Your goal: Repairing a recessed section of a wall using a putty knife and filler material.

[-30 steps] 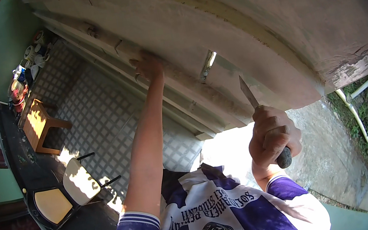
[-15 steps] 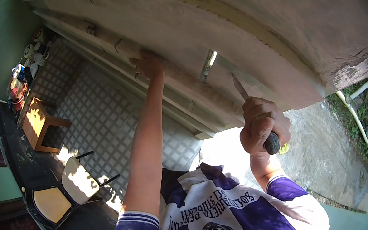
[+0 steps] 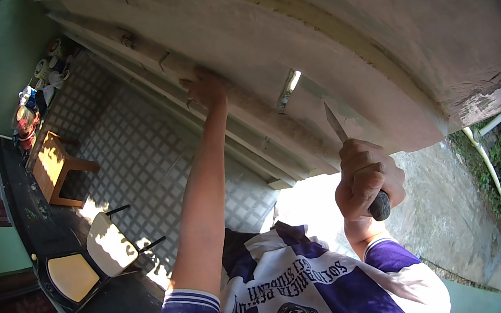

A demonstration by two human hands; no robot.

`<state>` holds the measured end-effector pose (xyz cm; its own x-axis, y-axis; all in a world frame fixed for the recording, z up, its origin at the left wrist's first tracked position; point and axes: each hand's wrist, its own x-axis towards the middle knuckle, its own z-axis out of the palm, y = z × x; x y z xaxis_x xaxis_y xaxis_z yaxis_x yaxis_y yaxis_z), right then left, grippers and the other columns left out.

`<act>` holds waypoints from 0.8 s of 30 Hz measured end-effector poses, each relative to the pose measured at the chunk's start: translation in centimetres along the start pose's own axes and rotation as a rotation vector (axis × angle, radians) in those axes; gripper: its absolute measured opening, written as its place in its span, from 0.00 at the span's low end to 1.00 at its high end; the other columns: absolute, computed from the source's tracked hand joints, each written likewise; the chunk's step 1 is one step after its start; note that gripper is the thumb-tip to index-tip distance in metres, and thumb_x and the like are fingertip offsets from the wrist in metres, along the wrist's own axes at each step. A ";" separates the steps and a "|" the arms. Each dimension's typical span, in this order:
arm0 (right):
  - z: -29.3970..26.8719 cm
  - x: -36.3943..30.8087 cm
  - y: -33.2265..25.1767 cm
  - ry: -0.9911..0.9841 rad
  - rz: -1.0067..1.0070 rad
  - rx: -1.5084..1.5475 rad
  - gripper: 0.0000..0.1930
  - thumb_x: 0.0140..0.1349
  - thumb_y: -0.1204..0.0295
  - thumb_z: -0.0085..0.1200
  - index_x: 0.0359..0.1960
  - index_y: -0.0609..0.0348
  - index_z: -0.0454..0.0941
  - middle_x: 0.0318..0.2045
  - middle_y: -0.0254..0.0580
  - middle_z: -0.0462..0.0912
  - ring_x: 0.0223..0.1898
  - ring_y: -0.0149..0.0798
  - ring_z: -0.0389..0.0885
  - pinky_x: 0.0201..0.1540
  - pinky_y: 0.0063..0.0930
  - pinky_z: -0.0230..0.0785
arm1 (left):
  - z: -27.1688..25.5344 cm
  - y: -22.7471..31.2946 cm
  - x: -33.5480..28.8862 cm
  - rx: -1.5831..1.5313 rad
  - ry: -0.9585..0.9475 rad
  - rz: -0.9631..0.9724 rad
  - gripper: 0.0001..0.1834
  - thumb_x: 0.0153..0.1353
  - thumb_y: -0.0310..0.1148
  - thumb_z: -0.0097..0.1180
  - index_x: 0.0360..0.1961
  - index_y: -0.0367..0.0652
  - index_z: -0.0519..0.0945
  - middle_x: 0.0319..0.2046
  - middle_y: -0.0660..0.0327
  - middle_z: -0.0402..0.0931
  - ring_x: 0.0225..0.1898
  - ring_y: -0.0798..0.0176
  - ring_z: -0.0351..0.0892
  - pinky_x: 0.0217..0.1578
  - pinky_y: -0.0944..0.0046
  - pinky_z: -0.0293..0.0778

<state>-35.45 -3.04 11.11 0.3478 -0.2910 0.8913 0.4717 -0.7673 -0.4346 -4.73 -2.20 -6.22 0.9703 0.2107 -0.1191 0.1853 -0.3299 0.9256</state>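
Observation:
My right hand (image 3: 368, 176) is wrapped round the dark handle of a knife (image 3: 335, 122), whose pointed blade rises from the fist toward the plastered wall (image 3: 363, 40). The tip is close to the wall's lower part; whether it touches, I cannot tell. Left of the tip, a narrow slot (image 3: 289, 88) in the plaster lets light through. My left hand (image 3: 207, 90) lies with fingers spread on the ledge (image 3: 245, 101) along the wall, holding nothing, a ring on one finger. Shadow hides part of its fingertips.
A small wooden table (image 3: 52, 165) and chairs with pale seats (image 3: 110, 244) stand at the left on the tiled floor (image 3: 128, 130). Beyond them are buckets and bags (image 3: 28, 116). On the right, a pale pipe (image 3: 488, 161) runs past greenery beside sunlit concrete (image 3: 449, 210).
My right hand and the knife have shifted slightly right and down. My left hand stays on the ledge, and the whole view has moved a little.

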 end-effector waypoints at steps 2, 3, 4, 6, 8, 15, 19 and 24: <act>-0.1 0.3 -0.2 0.012 0.036 0.007 0.24 0.77 0.66 0.38 0.18 0.57 0.58 0.13 0.38 0.64 0.14 0.35 0.65 0.21 0.27 0.65 | -0.1 -0.1 0.1 -0.014 0.001 0.013 0.42 0.72 0.55 0.40 0.72 0.30 0.49 0.55 0.22 0.65 0.56 0.23 0.71 0.52 0.35 0.74; 0.2 0.4 -0.2 0.004 0.054 -0.040 0.24 0.77 0.66 0.39 0.17 0.57 0.57 0.13 0.38 0.64 0.14 0.35 0.64 0.21 0.27 0.65 | -0.1 -0.1 0.1 -0.026 0.003 0.026 0.42 0.71 0.55 0.40 0.72 0.30 0.49 0.55 0.22 0.66 0.56 0.23 0.71 0.52 0.35 0.74; 0.4 0.4 -0.1 -0.004 0.072 -0.087 0.24 0.77 0.66 0.39 0.17 0.56 0.56 0.13 0.38 0.64 0.14 0.35 0.64 0.21 0.27 0.65 | -0.1 -0.2 0.0 -0.025 0.004 0.026 0.42 0.71 0.55 0.40 0.72 0.30 0.49 0.55 0.22 0.66 0.56 0.23 0.71 0.52 0.35 0.74; -0.5 -0.1 -1.3 0.074 -0.033 0.027 0.20 0.74 0.74 0.38 0.19 0.56 0.54 0.13 0.38 0.63 0.15 0.33 0.62 0.21 0.27 0.63 | 0.1 -0.4 -0.2 0.019 0.020 -0.014 0.43 0.71 0.56 0.40 0.72 0.32 0.49 0.55 0.22 0.66 0.55 0.23 0.71 0.52 0.35 0.74; -0.2 0.6 -0.7 0.061 0.001 -0.008 0.20 0.74 0.73 0.38 0.19 0.56 0.55 0.13 0.37 0.63 0.15 0.33 0.61 0.20 0.28 0.61 | -0.1 -0.3 0.2 -0.009 0.023 -0.013 0.43 0.71 0.56 0.40 0.73 0.32 0.49 0.55 0.22 0.66 0.55 0.23 0.71 0.52 0.36 0.74; 0.1 0.0 -0.8 0.097 0.021 -0.034 0.23 0.77 0.64 0.37 0.18 0.53 0.56 0.12 0.35 0.63 0.14 0.33 0.61 0.20 0.29 0.59 | -0.2 0.5 0.0 -0.054 -0.001 -0.039 0.42 0.71 0.55 0.42 0.73 0.33 0.49 0.55 0.21 0.65 0.56 0.23 0.71 0.54 0.36 0.74; -0.8 -0.1 -0.9 0.124 -0.004 0.096 0.24 0.77 0.65 0.38 0.18 0.53 0.56 0.13 0.34 0.61 0.14 0.33 0.60 0.22 0.29 0.59 | -0.2 0.3 -0.1 -0.023 0.001 -0.035 0.42 0.71 0.55 0.42 0.73 0.32 0.49 0.55 0.21 0.65 0.57 0.23 0.70 0.55 0.36 0.73; -0.4 -0.4 -1.1 0.145 -0.003 0.028 0.25 0.77 0.66 0.39 0.17 0.54 0.55 0.13 0.36 0.62 0.14 0.34 0.61 0.21 0.29 0.60 | -0.4 0.2 -0.7 0.007 -0.010 -0.037 0.43 0.71 0.56 0.41 0.72 0.32 0.49 0.55 0.21 0.65 0.56 0.23 0.70 0.55 0.36 0.73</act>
<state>-36.49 -2.30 11.26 0.2272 -0.3699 0.9009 0.4958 -0.7523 -0.4339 -5.41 -2.07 -5.81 0.9642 0.2138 -0.1567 0.2220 -0.3281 0.9182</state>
